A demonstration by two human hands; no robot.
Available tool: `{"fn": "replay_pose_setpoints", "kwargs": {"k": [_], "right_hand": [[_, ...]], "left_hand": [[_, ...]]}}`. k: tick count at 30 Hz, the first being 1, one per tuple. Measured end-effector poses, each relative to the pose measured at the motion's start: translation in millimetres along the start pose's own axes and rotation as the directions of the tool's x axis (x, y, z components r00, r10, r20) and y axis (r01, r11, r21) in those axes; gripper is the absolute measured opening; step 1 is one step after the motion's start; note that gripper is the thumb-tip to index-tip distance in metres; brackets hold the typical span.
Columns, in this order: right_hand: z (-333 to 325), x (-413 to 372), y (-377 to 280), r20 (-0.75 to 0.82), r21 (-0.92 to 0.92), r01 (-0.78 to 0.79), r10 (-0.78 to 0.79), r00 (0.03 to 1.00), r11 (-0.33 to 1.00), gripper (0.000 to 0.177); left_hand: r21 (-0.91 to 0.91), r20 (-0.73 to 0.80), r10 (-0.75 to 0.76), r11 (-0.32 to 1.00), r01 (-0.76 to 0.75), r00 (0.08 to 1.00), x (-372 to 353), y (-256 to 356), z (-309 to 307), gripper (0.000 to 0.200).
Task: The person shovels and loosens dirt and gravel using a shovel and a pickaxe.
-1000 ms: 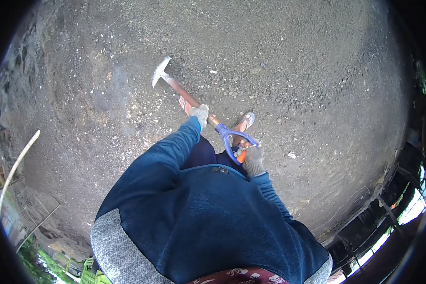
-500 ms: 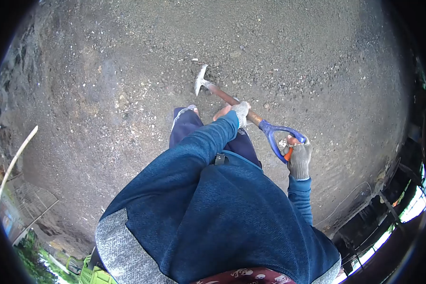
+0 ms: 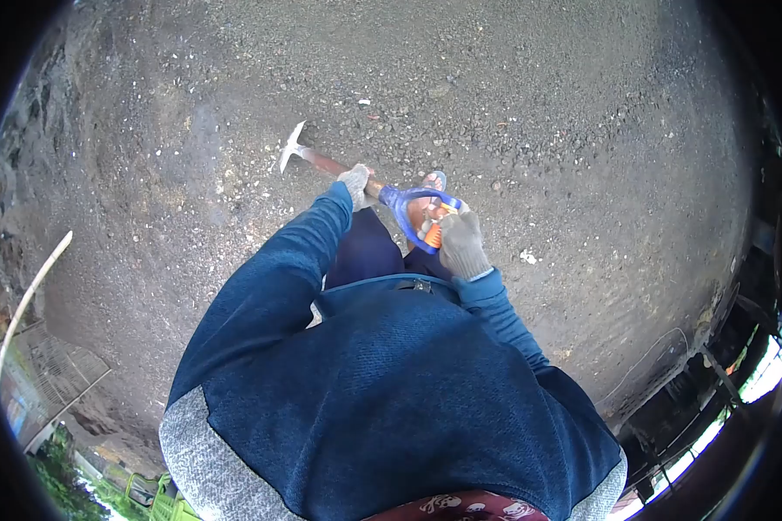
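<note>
A shovel (image 3: 326, 163) slants across in front of my legs, its pale blade at the upper left, seen nearly edge-on, and its blue D-shaped handle at the lower right. Around the brown shaft, my left hand (image 3: 354, 184) in a grey knit glove is closed. My right hand (image 3: 462, 241), gloved too, grips the orange crossbar of the handle. Whether the blade touches the ground cannot be made out. One sandalled foot shows just beyond the handle.
Gravelly dark ground (image 3: 530, 78) with small stones spreads ahead. A pale curved pole (image 3: 31, 291) and a wire mesh (image 3: 61, 360) are at the left. Green crates (image 3: 169, 505) stand at the lower left. Dark frames (image 3: 712, 382) line the right edge.
Both hands and the shovel have moved left, the handle also up and closer in front of my body. My feet have shifted, and a sandalled foot now shows behind the handle.
</note>
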State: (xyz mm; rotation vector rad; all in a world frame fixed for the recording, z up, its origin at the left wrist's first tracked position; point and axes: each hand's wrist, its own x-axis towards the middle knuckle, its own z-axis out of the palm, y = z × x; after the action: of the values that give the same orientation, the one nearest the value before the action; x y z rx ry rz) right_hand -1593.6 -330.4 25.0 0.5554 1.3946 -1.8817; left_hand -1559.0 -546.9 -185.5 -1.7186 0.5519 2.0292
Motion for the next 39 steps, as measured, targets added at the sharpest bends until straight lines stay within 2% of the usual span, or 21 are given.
{"fn": "replay_pose_setpoints", "kwargs": {"k": [1, 3, 5, 6, 9, 12, 14, 16, 17, 18, 19, 21, 22, 24, 26, 28, 29, 31, 33, 35, 39], "right_hand": [[-9, -16, -26, -0.112, -0.078, -0.008, -0.001, 0.994, 0.997, 0.017], [-33, -56, -64, -0.268, -0.197, -0.005, -0.049, 0.962, 0.980, 0.017], [-48, -89, -95, -0.352, -0.223, 0.038, -0.117, 0.929, 0.974, 0.016], [-55, -101, -106, -0.368, -0.381, 0.075, -0.226, 0.902, 0.922, 0.014], [-50, -134, -142, -0.439, -0.399, 0.137, -0.320, 0.839, 0.907, 0.014], [-53, -152, -150, -0.394, -0.450, 0.174, -0.370, 0.842, 0.876, 0.017], [-81, -142, -133, -0.356, -0.415, 0.174, -0.335, 0.872, 0.893, 0.020], [-84, -128, -118, -0.340, -0.368, 0.199, -0.331, 0.880, 0.908, 0.024], [-105, -103, -91, -0.318, -0.287, 0.178, -0.269, 0.909, 0.941, 0.026], [-101, -82, -73, -0.299, -0.232, 0.166, -0.232, 0.925, 0.959, 0.023], [-106, -50, -42, -0.253, -0.170, 0.214, -0.253, 0.934, 0.962, 0.024], [-84, -8, -13, -0.091, -0.052, 0.197, -0.201, 0.975, 0.979, 0.018], [-89, 9, 4, -0.039, 0.051, 0.142, -0.140, 0.989, 0.988, 0.016], [-132, 18, 29, -0.059, -0.225, 0.300, -0.321, 0.945, 0.927, 0.015], [-142, -26, -39, -0.073, 0.182, 0.019, -0.005, 0.997, 0.983, 0.014], [-180, -62, -97, -0.274, -0.085, -0.016, -0.008, 0.962, 0.996, 0.014], [-202, -76, -119, -0.317, -0.135, 0.010, -0.052, 0.947, 0.991, 0.015], [-234, -98, -153, -0.370, -0.259, 0.044, -0.141, 0.918, 0.965, 0.017], [-239, -113, -175, -0.390, -0.357, 0.059, -0.207, 0.897, 0.932, 0.017], [-233, -127, -196, -0.403, -0.433, 0.069, -0.261, 0.877, 0.899, 0.017], [-237, -135, -203, -0.398, -0.440, 0.071, -0.266, 0.878, 0.895, 0.016]], "left_hand": [[0.075, 0.076, 0.039, 0.996, -0.045, 0.996, -4, -16, 28, 0.021], [-0.125, 0.428, -0.070, 0.983, 0.136, 0.901, 19, -67, 79, 0.026], [0.104, 0.172, -0.289, 0.956, 0.274, 0.942, -29, -82, 154, 0.035], [0.091, 0.223, -0.280, 0.960, 0.266, 0.934, -41, -94, 176, 0.026], [-0.006, 0.382, -0.244, 0.964, 0.267, 0.891, -77, -126, 208, 0.015], [-0.033, 0.367, -0.231, 0.965, 0.261, 0.901, -114, -135, 206, 0.008], [-0.019, 0.281, -0.162, 0.985, 0.174, 0.946, -116, -135, 197, 0.005], [-0.089, 0.352, -0.054, 0.992, 0.091, 0.934, -58, -139, 165, 0.024], [-0.092, 0.253, 0.042, 0.996, -0.019, 0.967, -92, -116, 150, 0.027], [-0.090, 0.203, 0.057, 0.995, -0.040, 0.977, -32, -111, 128, 0.030], [-0.118, 0.151, 0.041, 0.993, -0.023, 0.988, -13, -89, 111, 0.035], [-0.010, 0.056, 0.135, 0.991, -0.135, 0.989, 50, -55, 74, 0.046], [0.064, -0.126, 0.158, 0.986, -0.151, 0.979, 3, -38, 88, 0.043], [0.269, 0.018, 0.165, 0.949, -0.163, 0.986, 30, -47, 97, 0.034], [0.457, 0.171, 0.125, 0.869, -0.191, 0.977, 70, -100, 126, 0.034], [0.402, 0.223, -0.031, 0.914, -0.063, 0.974, 59, -145, 178, 0.029], [0.259, 0.232, -0.164, 0.961, 0.102, 0.959, 38, -171, 222, 0.024], [0.135, 0.232, -0.271, 0.960, 0.244, 0.934, 77, -230, 275, 0.024], [0.124, 0.176, -0.276, 0.958, 0.257, 0.945, -20, -224, 313, 0.020], [-0.026, 0.254, -0.192, 0.978, 0.205, 0.948, -37, -242, 326, 0.014], [-0.072, 0.324, -0.110, 0.988, 0.140, 0.940, -88, -242, 310, 0.012]]}}
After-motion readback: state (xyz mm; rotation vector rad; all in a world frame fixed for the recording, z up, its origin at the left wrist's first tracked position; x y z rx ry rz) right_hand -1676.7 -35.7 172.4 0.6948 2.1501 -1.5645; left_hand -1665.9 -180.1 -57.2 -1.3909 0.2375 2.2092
